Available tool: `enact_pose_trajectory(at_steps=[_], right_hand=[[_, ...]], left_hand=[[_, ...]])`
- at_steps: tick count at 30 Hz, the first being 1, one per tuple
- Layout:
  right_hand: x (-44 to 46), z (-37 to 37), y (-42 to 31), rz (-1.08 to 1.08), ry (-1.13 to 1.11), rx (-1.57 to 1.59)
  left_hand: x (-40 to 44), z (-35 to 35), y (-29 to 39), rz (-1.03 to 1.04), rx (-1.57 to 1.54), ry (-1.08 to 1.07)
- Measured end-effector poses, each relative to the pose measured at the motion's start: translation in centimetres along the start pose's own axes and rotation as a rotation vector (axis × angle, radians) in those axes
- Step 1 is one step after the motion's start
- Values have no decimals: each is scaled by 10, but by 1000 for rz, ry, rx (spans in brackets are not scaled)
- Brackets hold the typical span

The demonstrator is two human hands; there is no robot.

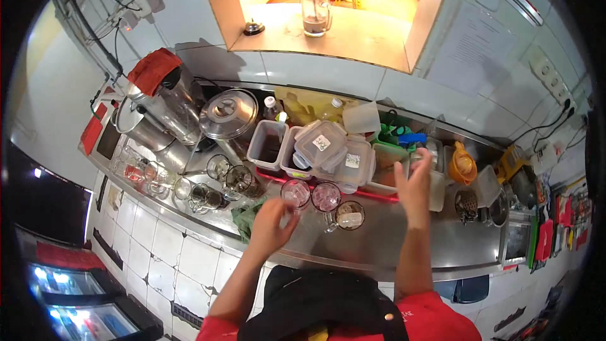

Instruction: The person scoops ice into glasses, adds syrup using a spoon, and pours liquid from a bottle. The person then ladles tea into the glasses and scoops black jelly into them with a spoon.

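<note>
My left hand (271, 223) is loosely bent just in front of a glass of ice with a pinkish tint (295, 194); nothing shows in its fingers. A second pinkish glass of ice (326, 197) stands to the right. Beside that is a glass mug (349, 215) with a pale piece inside, its handle towards the left. My right hand (415, 187) is raised over the front of the plastic containers, thumb and fingers apart, holding nothing. Behind it are an open tub with orange-brown contents (386, 163) and a blue item (411, 139).
Lidded plastic boxes (321, 143) crowd a red tray. Several glass mugs (242, 180) and a green cloth (245, 220) lie left, before a lidded steel pot (228, 113). An orange strainer (463, 164) stands right. A mug (314, 16) and bell (254, 28) occupy the hatch ledge.
</note>
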State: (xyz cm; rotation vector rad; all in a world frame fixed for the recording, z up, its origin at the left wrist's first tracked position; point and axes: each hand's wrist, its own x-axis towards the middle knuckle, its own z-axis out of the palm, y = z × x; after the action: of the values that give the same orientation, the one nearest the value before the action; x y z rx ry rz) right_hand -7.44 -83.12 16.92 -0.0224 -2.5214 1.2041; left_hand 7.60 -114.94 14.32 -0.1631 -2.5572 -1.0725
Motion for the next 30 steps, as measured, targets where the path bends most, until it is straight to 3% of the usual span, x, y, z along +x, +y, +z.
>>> enact_pose_trajectory(at_steps=[4, 5, 7, 8, 10, 12, 15, 17, 20, 24, 26, 28, 30], right_hand=[[-5, 83, 13, -240, -258, -205], [-4, 96, 2, -229, -273, -297], [-6, 111, -7, -161, -304, -494], [-5, 111, -13, -167, -300, -491], [-4, 112, -22, 81, -352, -578], [-2, 121, -8, 107, -387, -491], [-7, 117, -8, 115, -257, -484], [-10, 121, 0, 110, -176, -308], [-12, 119, 1, 162, -178, -78], [-15, 99, -29, 116, -106, -3], [-9, 96, -46, -120, 78, 85], [-2, 109, -68, -43, 61, 167], [12, 138, -73, 32, -23, 484]], left_hand=[[115, 24, -15, 90, 233, 139], [139, 33, -20, 141, 337, 156], [170, 57, -37, -34, 481, -120], [174, 60, -34, -32, 485, -113], [182, 64, -30, -85, 522, -223], [185, 70, -32, -163, 481, -238], [188, 75, -34, -63, 500, -113], [193, 65, -40, -45, 266, 9], [190, 31, -46, -56, 185, 111], [163, -11, -113, -225, 55, 203], [150, -16, -127, -310, 1, 214], [137, -16, -119, -511, 130, 82], [131, -13, -114, -539, 101, 57]])
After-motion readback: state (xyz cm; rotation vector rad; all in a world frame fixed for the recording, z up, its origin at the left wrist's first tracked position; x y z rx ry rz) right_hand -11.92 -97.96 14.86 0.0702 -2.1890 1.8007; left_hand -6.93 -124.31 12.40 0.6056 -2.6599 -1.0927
